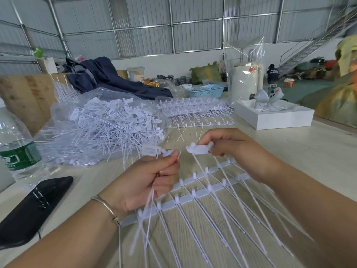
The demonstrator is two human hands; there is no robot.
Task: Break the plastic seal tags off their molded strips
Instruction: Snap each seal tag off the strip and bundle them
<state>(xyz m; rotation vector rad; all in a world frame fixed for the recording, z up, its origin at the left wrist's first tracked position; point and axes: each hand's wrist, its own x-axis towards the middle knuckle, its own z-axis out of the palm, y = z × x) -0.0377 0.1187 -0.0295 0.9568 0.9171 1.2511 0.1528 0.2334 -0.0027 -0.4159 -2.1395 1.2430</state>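
2 hands up over the bench (289,151), both busy. Your left hand (146,182) is curled tight around a small bunch of loose seal tags (151,149), thumb pressed on top, their thin tails (143,225) hanging down below your fist. Your right hand (229,149) pinches 1 white tag head (199,148) between thumb and fingers; its tail runs down toward the molded strips (185,198). Those strips, 2 of them, lie flat on the bench right under your hands, tails fanning toward you; the right forearm covers their far end. Silver bracelet (107,206) on your left wrist.

Left of the hands: clear bag (63,105) heaped with separated tags, lying open on the bench. Behind the hands, a stack of unbroken strips (193,109). Water bottle (17,144) at far left, black phone (36,206) just in front of it. White box (274,117) at right, blue basket (206,90) and dark cloth (108,78) further back.
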